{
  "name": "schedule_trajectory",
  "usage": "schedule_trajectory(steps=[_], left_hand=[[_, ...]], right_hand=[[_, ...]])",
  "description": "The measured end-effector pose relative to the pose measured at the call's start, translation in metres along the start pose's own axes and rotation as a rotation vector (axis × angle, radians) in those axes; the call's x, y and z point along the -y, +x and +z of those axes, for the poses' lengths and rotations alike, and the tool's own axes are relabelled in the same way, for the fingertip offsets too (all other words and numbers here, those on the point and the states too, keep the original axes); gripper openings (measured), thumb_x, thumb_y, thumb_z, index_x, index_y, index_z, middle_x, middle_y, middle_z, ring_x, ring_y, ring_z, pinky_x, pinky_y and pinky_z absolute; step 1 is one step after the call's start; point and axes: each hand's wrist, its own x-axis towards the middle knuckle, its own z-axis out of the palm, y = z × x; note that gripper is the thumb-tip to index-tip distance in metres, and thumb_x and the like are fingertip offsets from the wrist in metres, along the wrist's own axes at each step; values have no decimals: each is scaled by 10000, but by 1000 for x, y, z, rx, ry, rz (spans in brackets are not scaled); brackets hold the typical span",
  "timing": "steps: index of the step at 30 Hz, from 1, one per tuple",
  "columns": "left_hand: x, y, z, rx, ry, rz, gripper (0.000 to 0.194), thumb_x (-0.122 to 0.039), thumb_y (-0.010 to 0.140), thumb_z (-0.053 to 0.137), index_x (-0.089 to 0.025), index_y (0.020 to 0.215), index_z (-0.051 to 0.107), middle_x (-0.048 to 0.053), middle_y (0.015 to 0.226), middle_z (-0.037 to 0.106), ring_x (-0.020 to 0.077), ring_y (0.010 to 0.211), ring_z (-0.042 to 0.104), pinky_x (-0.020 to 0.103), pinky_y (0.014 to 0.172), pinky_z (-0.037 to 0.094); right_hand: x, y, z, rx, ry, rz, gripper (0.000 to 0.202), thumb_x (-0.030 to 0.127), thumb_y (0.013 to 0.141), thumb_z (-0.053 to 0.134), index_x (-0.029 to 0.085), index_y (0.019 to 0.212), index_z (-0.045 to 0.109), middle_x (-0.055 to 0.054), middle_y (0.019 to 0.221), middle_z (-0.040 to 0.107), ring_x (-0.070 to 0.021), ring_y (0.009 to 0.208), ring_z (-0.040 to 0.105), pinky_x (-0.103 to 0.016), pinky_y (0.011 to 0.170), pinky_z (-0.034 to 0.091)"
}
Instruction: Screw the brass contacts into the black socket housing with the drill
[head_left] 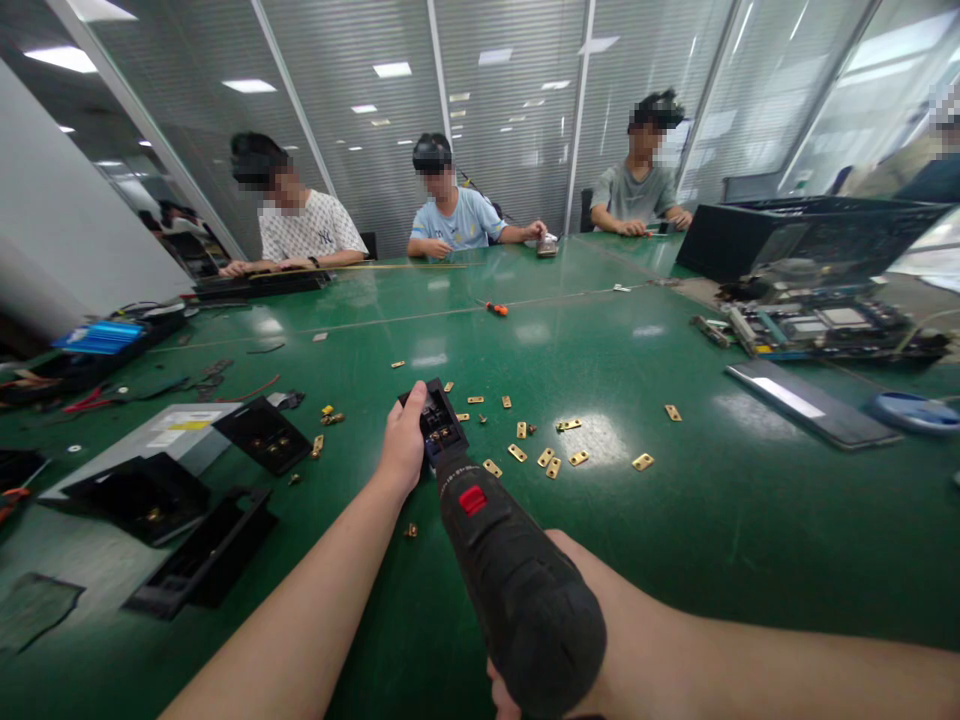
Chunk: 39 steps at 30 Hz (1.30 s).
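My left hand is closed around a small black plastic housing with brass fittings inside, holding it just above the green table. My right hand grips a black cordless drill with a red switch on top; the drill body hides most of the fingers. The drill's front end points into the near end of the housing, and its tip is out of sight. Beyond and right of the housing lie several loose brass plates with two holes each. A small brass terminal piece lies nearer me.
At left are more black plastic housings, a grey metal box and loose wires. An orange screwdriver lies mid-table. Circuit boards, a black case and a dark flat panel occupy the right. Several people sit across the table.
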Motion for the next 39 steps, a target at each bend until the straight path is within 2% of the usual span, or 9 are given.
schedule_trajectory(steps=[7, 9, 13, 24, 28, 34, 39], left_hand=[[-2, -1, 0, 2, -1, -1, 509, -631, 750, 695, -169, 957, 645, 59, 751, 731, 236, 666, 709, 370, 663, 576], [-1, 0, 0, -1, 2, 0, 516, -634, 747, 695, -168, 962, 645, 56, 752, 730, 235, 678, 712, 369, 671, 579], [0, 0, -1, 7, 1, -4, 527, -646, 748, 688, -167, 963, 643, 55, 752, 728, 237, 665, 710, 383, 671, 580], [1, 1, -2, -4, -9, 3, 498, -621, 756, 702, -166, 952, 646, 57, 770, 731, 244, 717, 719, 377, 695, 579], [2, 1, -2, 3, -5, -3, 524, -640, 758, 689, -163, 974, 649, 57, 759, 732, 244, 680, 717, 388, 677, 586], [1, 0, -1, 13, -9, -12, 532, -634, 759, 687, -158, 992, 642, 55, 746, 729, 240, 658, 716, 391, 661, 592], [1, 0, -1, 14, -9, -11, 505, -632, 760, 689, -168, 955, 638, 55, 736, 724, 246, 651, 712, 398, 659, 586]], right_hand=[[3, -2, 3, 5, 88, 81, 667, 223, 412, 935, 186, 927, 512, 51, 663, 622, -158, 628, 645, -292, 626, 550], [7, -3, 3, 4, 74, 73, 697, 208, 384, 939, 186, 935, 513, 52, 661, 618, -164, 620, 643, -297, 616, 552], [13, -4, 2, 4, -1, 42, 652, 242, 425, 945, 173, 920, 527, 27, 688, 631, -184, 642, 660, -302, 624, 542], [10, -3, 0, 1, -64, -24, 659, 262, 424, 951, 166, 938, 551, 44, 671, 641, -165, 625, 663, -259, 589, 504], [15, -3, 1, 28, -106, 13, 620, 227, 450, 926, 157, 935, 548, 41, 665, 635, -168, 621, 652, -283, 605, 513], [15, -4, 1, 12, -48, 82, 773, 264, 395, 967, 156, 1032, 544, 47, 674, 639, -184, 638, 665, -307, 629, 533], [9, -4, 1, 9, -22, 45, 725, 276, 403, 964, 172, 980, 537, 55, 671, 640, -170, 634, 671, -285, 639, 530]])
